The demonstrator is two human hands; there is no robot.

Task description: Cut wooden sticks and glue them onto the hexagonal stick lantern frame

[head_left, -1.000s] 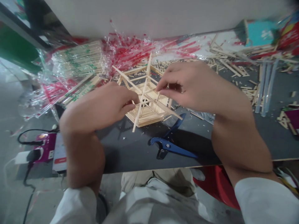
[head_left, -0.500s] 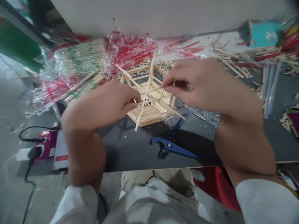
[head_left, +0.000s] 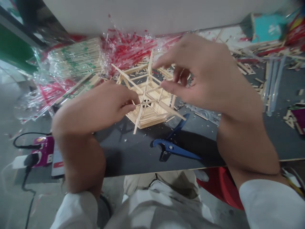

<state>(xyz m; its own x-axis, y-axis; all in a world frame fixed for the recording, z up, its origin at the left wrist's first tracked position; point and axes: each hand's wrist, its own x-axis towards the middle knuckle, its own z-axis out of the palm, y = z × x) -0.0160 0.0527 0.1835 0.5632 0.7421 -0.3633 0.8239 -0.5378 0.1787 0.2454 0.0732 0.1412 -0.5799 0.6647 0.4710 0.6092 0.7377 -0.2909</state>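
Note:
A many-sided frame of thin wooden sticks (head_left: 152, 118) stands on the dark table, with several sticks crossing over its top. My left hand (head_left: 111, 101) is closed in a pinch on a stick of the frame, near the crossing point. Over the frame's right side, my right hand (head_left: 197, 73) has its thumb and index finger spread apart, with nothing seen between them. Blue pliers (head_left: 177, 150) lie on the table in front of the frame.
Wrapped stick bundles (head_left: 78, 58) and red-and-clear wrappers (head_left: 128, 47) lie at the back left. Loose sticks and clear tubes (head_left: 274, 86) are on the right. A phone (head_left: 57, 162) and a purple power strip (head_left: 44, 149) sit at the left edge.
My right hand has let go of the frame's stick and risen, its thumb and index finger now apart. My left hand keeps its pinch. The whole view has shifted slightly.

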